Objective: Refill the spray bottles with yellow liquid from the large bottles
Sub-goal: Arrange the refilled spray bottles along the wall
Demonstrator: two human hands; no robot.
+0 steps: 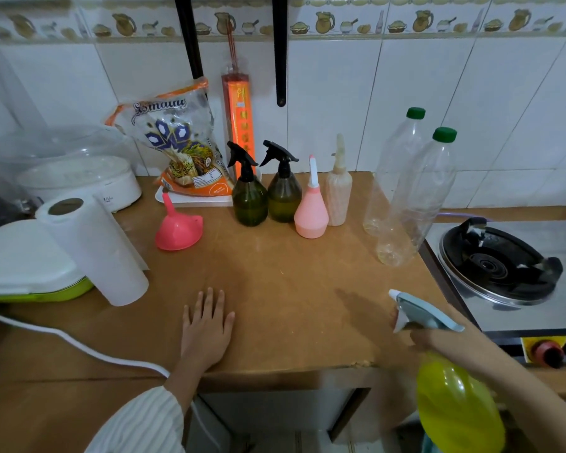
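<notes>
Nearest the cam, bottom right: yellow spray bottle w/ pale blue trigger head, held off the front edge of the counter, tilted, nozzle pointing up-left. Right hand grips it at the neck just under the head; fingers wrapped round the neck, partly hidden by the head and motion blur. Left hand lies flat, palm down, on the brown countertop near the front edge, fingers straight and slightly spread, holding nothing. Striped sleeve on that arm.

Back of the counter, in a row L to R: two dark green spray bottles w/ black trigger heads and, touching or nearly so; pink squeeze bottle w/ white nozzle; cloudy off-white bottle just behind-right of the pink one. Right of those, two large clear bottles w/ green caps, and, both upright, caps on, only a thin trace of yellow liquid at the bottom of each. Pink funnel sits mouth down, spout up, left of the green sprayers, apart from them.

Also: paper towel roll standing at left, leaning against a white-and-green lidded container; rice bag on a white tray by the tiled wall; red incense pack upright behind the sprayers; gas burner right of the counter; white cable across the lower left.
</notes>
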